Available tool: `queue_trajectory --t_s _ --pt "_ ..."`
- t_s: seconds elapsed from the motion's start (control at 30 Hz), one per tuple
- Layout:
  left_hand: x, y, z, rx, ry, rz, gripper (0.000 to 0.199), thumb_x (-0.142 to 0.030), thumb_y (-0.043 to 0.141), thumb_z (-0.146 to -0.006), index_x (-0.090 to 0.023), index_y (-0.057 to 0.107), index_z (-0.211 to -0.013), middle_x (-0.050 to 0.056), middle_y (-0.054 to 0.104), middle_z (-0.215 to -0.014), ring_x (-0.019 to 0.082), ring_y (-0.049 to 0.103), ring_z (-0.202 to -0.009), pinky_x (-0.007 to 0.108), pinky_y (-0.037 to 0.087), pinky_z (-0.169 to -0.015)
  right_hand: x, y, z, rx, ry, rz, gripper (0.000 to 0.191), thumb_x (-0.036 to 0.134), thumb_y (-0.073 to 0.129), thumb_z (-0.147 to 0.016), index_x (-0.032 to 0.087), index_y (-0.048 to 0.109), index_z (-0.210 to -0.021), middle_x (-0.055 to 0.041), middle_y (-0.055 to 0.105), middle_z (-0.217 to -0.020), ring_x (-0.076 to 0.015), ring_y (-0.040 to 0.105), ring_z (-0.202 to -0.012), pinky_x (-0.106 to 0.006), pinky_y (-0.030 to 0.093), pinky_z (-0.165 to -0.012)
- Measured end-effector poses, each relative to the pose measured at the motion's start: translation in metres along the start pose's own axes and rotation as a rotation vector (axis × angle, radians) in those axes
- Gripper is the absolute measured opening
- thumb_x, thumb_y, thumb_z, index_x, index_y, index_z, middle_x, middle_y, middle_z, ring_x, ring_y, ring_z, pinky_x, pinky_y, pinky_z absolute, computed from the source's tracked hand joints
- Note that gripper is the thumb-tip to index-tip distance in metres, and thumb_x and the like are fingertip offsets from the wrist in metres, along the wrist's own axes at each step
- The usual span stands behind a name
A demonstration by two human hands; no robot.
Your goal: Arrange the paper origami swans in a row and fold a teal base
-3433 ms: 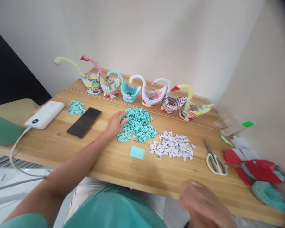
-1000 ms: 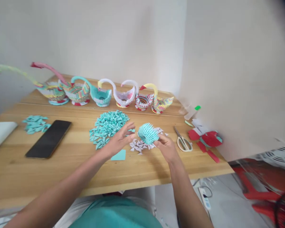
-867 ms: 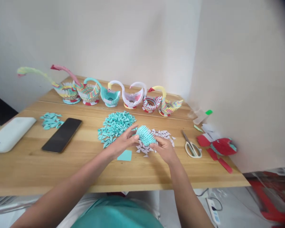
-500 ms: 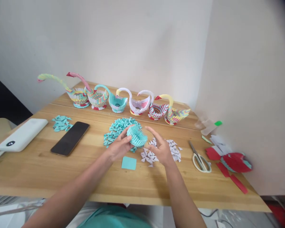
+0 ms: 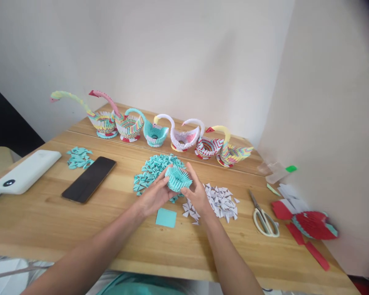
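A turquoise bowl of folded paper pieces (image 5: 177,178) is held above the table, its pleated rim facing up. My left hand (image 5: 157,192) grips its left side, fingers behind and thumb in front. On the other side my right hand (image 5: 197,192) closes on the bowl, thumb at its lower right edge and fingers along the back. Just behind lies a heap of folded turquoise paper triangles (image 5: 150,170), partly hidden by my left hand. White folded triangles (image 5: 222,201) spread beside my right wrist. A small turquoise paper rectangle (image 5: 166,217) lies in front.
Several finished paper swans (image 5: 155,132) stand in a row at the back. To the left are a black phone (image 5: 89,179), a white power bank (image 5: 26,172) and a small turquoise pile (image 5: 79,157). Scissors (image 5: 264,217) and red paper scraps (image 5: 316,224) lie right, near the wall.
My right hand has moved in from the right and now touches the bowl, which my left hand still holds. The view has shifted slightly.
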State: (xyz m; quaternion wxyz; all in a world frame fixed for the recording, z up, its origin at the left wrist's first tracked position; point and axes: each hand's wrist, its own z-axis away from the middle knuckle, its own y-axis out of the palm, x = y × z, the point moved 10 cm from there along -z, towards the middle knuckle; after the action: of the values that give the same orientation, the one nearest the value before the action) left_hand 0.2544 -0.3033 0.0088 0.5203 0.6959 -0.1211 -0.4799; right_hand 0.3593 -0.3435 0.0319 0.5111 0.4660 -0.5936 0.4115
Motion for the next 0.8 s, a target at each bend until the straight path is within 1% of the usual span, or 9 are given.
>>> queue_trajectory --t_s 0.13,0.23,0.37,0.47,0.57,0.7,0.77,0.8 --pt "0.008 0.002 0.003 0.008 -0.034 -0.022 0.077 -0.037 0.084 -0.088 -0.032 0.048 -0.156 0.010 0.069 -0.139 0.028 0.067 -0.124 0.042 0.055 -0.105 -0.010 -0.005 0.008 -0.071 0.004 0.034 0.116 0.070 0.083 -0.076 0.028 0.026 -0.169 -0.0130 0.058 -0.153 -0.0351 0.058 -0.139 -0.051 0.049 -0.116" --pt "0.011 -0.001 0.004 -0.012 -0.047 -0.040 0.078 -0.034 0.085 -0.087 -0.030 0.048 -0.156 0.010 0.071 -0.134 0.028 0.068 -0.124 0.042 0.055 -0.105 -0.011 -0.006 0.013 -0.097 -0.009 0.070 0.107 0.073 0.076 -0.082 0.029 0.028 -0.168 -0.0107 0.059 -0.153 -0.0342 0.058 -0.140 -0.051 0.047 -0.118" --pt "0.009 -0.006 0.002 -0.034 -0.038 -0.009 0.072 -0.039 0.080 -0.091 -0.030 0.048 -0.156 0.010 0.070 -0.137 0.027 0.069 -0.122 0.043 0.056 -0.106 -0.006 -0.003 0.015 -0.076 -0.045 0.079 0.086 0.077 0.056 -0.093 0.030 0.040 -0.163 -0.0054 0.051 -0.161 -0.0304 0.044 -0.152 -0.051 0.035 -0.128" --pt "0.009 -0.007 0.001 -0.034 -0.059 0.019 0.064 -0.044 0.072 -0.098 -0.030 0.048 -0.155 0.010 0.069 -0.139 0.026 0.070 -0.119 0.042 0.056 -0.106 -0.011 -0.004 0.013 -0.073 -0.029 0.055 0.085 0.081 0.047 -0.095 0.029 0.041 -0.162 -0.0037 0.047 -0.164 -0.0272 0.035 -0.158 -0.052 0.031 -0.130" --pt "0.014 -0.008 0.000 -0.042 -0.110 0.034 0.059 -0.051 0.064 -0.101 -0.027 0.051 -0.153 0.011 0.072 -0.133 0.025 0.072 -0.116 0.041 0.057 -0.104 -0.015 -0.002 0.012 -0.051 -0.008 0.007 0.087 0.081 0.053 -0.093 0.030 0.042 -0.162 -0.0042 0.047 -0.165 -0.0273 0.037 -0.157 -0.052 0.031 -0.129" --pt "0.020 -0.013 -0.001 -0.051 -0.153 0.006 0.058 -0.059 0.059 -0.101 -0.023 0.057 -0.147 0.012 0.076 -0.121 0.025 0.075 -0.105 0.043 0.059 -0.100 -0.012 0.008 0.011 0.024 0.006 -0.054 0.087 0.073 0.068 -0.089 0.030 0.045 -0.160 -0.0066 0.053 -0.160 -0.0300 0.044 -0.152 -0.052 0.033 -0.128" --pt "0.022 -0.014 -0.001 -0.047 -0.152 -0.036 0.059 -0.063 0.057 -0.101 -0.023 0.060 -0.144 0.013 0.076 -0.121 0.026 0.075 -0.105 0.043 0.059 -0.099 -0.010 0.011 0.011 0.033 0.013 -0.059 0.090 0.072 0.073 -0.086 0.031 0.044 -0.160 -0.0069 0.054 -0.159 -0.0311 0.046 -0.151 -0.052 0.035 -0.127" --pt "0.021 -0.014 -0.002 -0.044 -0.138 -0.059 0.059 -0.063 0.056 -0.101 -0.022 0.061 -0.143 0.013 0.075 -0.123 0.027 0.074 -0.108 0.043 0.059 -0.100 -0.010 0.011 0.010 0.021 0.014 -0.059 0.093 0.071 0.074 -0.084 0.031 0.042 -0.161 -0.0071 0.054 -0.159 -0.0316 0.047 -0.150 -0.052 0.037 -0.126"
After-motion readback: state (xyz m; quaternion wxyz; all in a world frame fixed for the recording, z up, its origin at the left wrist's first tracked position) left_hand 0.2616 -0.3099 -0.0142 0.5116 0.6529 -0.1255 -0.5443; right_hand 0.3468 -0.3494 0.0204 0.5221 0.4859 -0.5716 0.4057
